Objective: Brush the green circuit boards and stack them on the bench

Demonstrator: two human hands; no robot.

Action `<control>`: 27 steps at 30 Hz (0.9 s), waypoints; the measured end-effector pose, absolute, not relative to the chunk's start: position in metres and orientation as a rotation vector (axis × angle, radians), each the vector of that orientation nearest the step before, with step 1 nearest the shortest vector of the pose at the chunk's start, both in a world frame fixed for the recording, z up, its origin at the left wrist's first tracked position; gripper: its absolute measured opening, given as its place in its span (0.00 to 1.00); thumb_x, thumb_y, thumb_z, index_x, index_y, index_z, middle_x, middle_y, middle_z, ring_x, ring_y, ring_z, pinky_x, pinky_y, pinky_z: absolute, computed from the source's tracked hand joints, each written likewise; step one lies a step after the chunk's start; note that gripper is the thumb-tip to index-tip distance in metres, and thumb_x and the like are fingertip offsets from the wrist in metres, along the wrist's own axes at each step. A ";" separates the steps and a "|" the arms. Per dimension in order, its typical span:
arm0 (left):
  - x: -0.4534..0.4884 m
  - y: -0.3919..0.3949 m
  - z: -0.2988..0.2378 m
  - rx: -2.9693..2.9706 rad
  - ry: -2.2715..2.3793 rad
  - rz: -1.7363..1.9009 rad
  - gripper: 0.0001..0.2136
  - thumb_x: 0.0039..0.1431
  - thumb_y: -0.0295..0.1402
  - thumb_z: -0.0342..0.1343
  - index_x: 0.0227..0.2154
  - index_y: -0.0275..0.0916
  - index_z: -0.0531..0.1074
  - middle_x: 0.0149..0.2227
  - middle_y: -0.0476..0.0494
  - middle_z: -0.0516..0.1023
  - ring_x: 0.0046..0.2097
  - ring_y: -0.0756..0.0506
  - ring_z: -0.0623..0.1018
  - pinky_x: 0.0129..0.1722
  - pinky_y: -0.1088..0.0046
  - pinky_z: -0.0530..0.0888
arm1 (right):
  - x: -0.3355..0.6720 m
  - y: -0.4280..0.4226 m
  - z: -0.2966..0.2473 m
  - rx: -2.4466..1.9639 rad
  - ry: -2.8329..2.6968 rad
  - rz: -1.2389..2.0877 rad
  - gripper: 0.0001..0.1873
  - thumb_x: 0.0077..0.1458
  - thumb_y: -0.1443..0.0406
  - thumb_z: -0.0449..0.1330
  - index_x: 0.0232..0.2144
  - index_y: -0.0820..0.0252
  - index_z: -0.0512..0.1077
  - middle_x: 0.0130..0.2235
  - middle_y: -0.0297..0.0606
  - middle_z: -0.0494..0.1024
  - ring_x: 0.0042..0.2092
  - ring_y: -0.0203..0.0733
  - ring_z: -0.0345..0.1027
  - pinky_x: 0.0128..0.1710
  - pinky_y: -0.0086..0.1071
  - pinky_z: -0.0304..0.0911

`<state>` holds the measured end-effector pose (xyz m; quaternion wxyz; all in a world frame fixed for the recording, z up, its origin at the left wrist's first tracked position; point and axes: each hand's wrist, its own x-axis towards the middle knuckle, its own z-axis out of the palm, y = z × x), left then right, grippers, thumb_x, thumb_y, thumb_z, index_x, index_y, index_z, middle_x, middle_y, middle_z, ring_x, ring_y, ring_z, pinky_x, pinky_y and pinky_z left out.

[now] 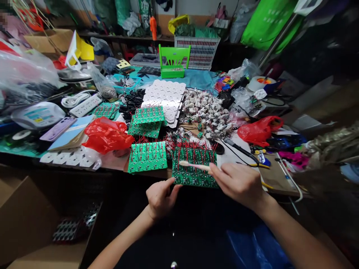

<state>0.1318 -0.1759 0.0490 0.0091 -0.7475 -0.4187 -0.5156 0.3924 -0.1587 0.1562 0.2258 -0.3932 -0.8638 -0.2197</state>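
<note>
My left hand [162,198] pinches the lower left corner of a green circuit board [193,180] with red wires along its upper part. A toothbrush [196,166] is in my right hand [238,183], its pale head pointing left over the board's face. Whether the bristles touch the board I cannot tell. Left of it a second circuit board [147,157], also wired in red and black, lies at the table's front edge. Behind that one is a small stack of wired circuit boards [146,125].
White sheets [161,97] lie mid-table beside a heap of small white wired parts [206,112]. Red plastic bags [108,134] sit left and right. A soldering iron [238,149] with a cable rests at right. An open cardboard box [30,216] stands below left.
</note>
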 end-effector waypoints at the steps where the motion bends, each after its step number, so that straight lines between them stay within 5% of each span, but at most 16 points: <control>1: 0.132 -0.175 0.049 -2.345 -1.297 -1.596 0.13 0.56 0.28 0.65 0.44 0.37 0.73 0.19 0.58 0.68 0.19 0.54 0.68 0.23 0.77 0.66 | 0.392 -0.148 0.155 -1.132 -2.358 -0.627 0.07 0.63 0.64 0.60 0.38 0.56 0.80 0.22 0.31 0.71 0.24 0.31 0.60 0.26 0.33 0.46; 7: 0.133 -0.175 0.053 -2.362 -1.258 -1.564 0.16 0.57 0.27 0.64 0.48 0.36 0.73 0.20 0.56 0.70 0.20 0.53 0.70 0.24 0.77 0.66 | 0.398 -0.126 0.159 -1.299 -2.205 -0.577 0.09 0.63 0.62 0.60 0.37 0.57 0.80 0.24 0.32 0.73 0.26 0.33 0.63 0.26 0.32 0.47; 14: 0.129 -0.174 0.049 -2.396 -1.254 -1.556 0.17 0.57 0.27 0.64 0.50 0.38 0.73 0.19 0.58 0.67 0.20 0.54 0.67 0.24 0.77 0.64 | 0.418 -0.192 0.165 -1.126 -2.383 -0.134 0.06 0.62 0.64 0.61 0.39 0.58 0.78 0.24 0.30 0.72 0.25 0.31 0.64 0.27 0.29 0.54; 27: 0.127 -0.170 0.051 -2.450 -1.105 -1.392 0.18 0.57 0.23 0.63 0.51 0.36 0.74 0.19 0.55 0.66 0.21 0.53 0.64 0.25 0.73 0.60 | 0.414 -0.145 0.165 -1.365 -2.207 -0.589 0.08 0.63 0.63 0.60 0.38 0.57 0.80 0.24 0.32 0.72 0.26 0.33 0.64 0.26 0.32 0.49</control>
